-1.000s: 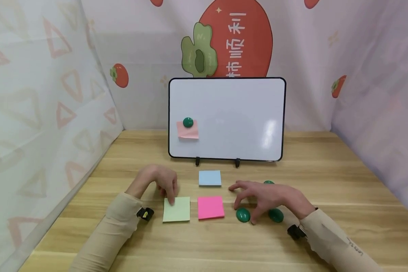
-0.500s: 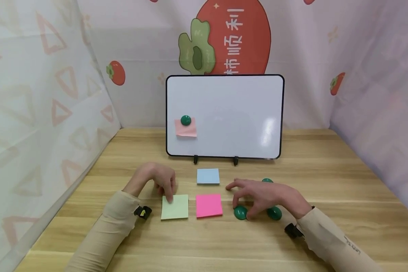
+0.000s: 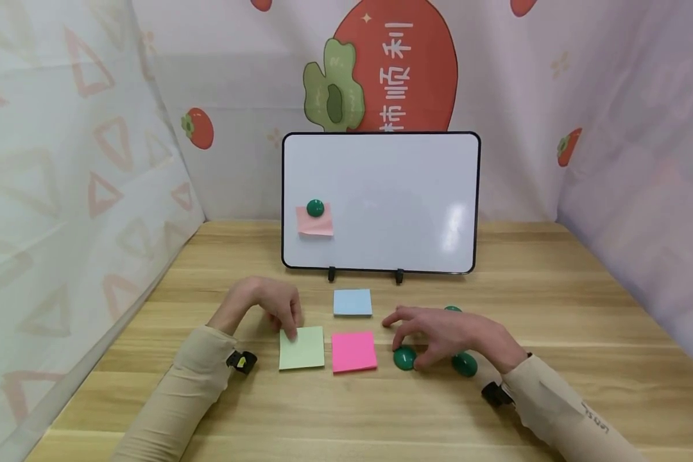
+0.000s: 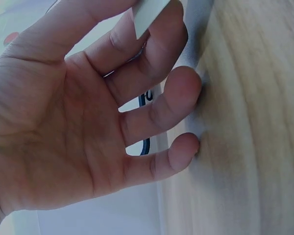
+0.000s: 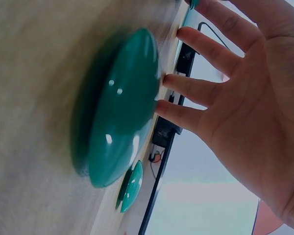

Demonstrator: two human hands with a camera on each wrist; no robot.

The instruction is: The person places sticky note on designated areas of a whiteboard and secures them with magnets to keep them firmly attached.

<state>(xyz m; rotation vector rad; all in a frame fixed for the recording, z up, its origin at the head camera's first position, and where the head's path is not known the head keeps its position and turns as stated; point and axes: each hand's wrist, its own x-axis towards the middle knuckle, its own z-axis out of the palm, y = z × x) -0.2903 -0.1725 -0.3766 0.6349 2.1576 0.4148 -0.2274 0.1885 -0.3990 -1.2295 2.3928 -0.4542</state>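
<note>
My left hand [image 3: 276,304] pinches the far edge of a pale green sticky note [image 3: 303,353]. In the left wrist view, a corner of that note [image 4: 149,15] shows between thumb and index finger, while the other fingers are bent towards the wood. My right hand [image 3: 447,335] holds a round green magnet [image 3: 405,359] between thumb and index finger; its remaining fingers spread over the table. Beside the palm lies a second green magnet [image 3: 464,364], large in the right wrist view. Behind the hand, another magnet [image 3: 453,308] is partly covered.
Between the hands lie a bright pink sticky note [image 3: 354,352] and, farther back, a light blue one [image 3: 352,303]. A whiteboard [image 3: 381,192] stands behind on small black feet, bearing a pale pink note [image 3: 314,224] under a green magnet [image 3: 315,208].
The pale green note has shifted slightly away and to the right in my left hand. My right thumb and index finger have closed in on the nearest green magnet.
</note>
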